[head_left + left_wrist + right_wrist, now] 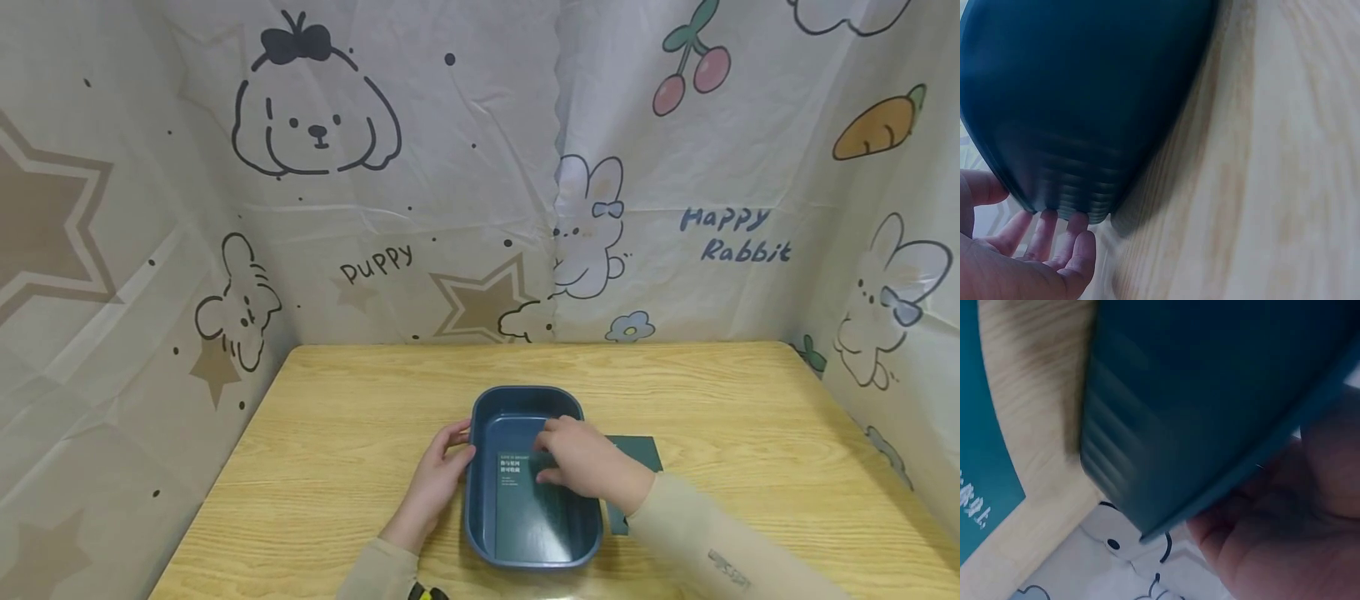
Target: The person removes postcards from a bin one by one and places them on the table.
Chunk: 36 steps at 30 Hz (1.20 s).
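A dark blue rectangular bin (534, 565) with rounded corners rests on the table. Inside it lies a dark green booklet (528, 517) with small pale print near its top. My left hand (441, 473) is at the bin's left side; in the left wrist view, its fairly straight fingers (1041, 234) touch the bin's outer wall near the rim. My right hand (585, 457) reaches over the right rim, thumb and fingers apart above the booklet's right side. Nothing shows between them. The right wrist view shows the bin's outside wall (1147, 425), hiding the fingertips.
A second dark green booklet or card (637, 451) lies on the table right of the bin, partly under my right forearm. The wooden table (360, 400) ends at a printed cloth backdrop (465, 192) behind and at both sides.
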Tool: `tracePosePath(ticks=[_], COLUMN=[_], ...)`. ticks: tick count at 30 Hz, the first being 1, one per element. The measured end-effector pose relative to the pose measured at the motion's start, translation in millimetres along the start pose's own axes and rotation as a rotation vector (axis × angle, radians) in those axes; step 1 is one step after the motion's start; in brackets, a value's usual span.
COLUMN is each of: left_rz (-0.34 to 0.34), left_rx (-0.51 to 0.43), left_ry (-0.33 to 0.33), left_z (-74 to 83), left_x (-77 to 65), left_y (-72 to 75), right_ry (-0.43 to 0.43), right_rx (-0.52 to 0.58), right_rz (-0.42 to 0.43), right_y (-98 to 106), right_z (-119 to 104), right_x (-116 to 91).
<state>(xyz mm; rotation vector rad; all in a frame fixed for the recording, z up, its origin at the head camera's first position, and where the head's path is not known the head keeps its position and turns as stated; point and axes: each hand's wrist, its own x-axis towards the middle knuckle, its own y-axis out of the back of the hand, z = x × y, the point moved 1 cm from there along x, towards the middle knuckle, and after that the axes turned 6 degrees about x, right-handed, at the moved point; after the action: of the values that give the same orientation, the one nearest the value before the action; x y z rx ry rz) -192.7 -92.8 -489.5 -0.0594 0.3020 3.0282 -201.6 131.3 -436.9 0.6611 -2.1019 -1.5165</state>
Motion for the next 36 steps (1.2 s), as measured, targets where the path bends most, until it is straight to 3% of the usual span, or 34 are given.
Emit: tracePosePath(ticks=[9, 19, 36], left_rz=[0.000, 0.006, 0.004], left_rx=[0.004, 0.008, 0.007], left_ry=[0.014, 0.006, -0.001], left_z=[-0.3, -0.2, -3.6], left_x=[1.4, -2.1, 1.9], left_y=[0.9, 0.1, -0.4], right_ry=[-0.047, -0.057, -0.066], right_rx=[-0.096, -0.144, -0.091], right_rz=[-0.111, -0.110, -0.067], right_y=[-12.9, -16.1, -17.5], right_z=[3.1, 2.4, 2.3], right_x=[4.6, 5.0, 6.1])
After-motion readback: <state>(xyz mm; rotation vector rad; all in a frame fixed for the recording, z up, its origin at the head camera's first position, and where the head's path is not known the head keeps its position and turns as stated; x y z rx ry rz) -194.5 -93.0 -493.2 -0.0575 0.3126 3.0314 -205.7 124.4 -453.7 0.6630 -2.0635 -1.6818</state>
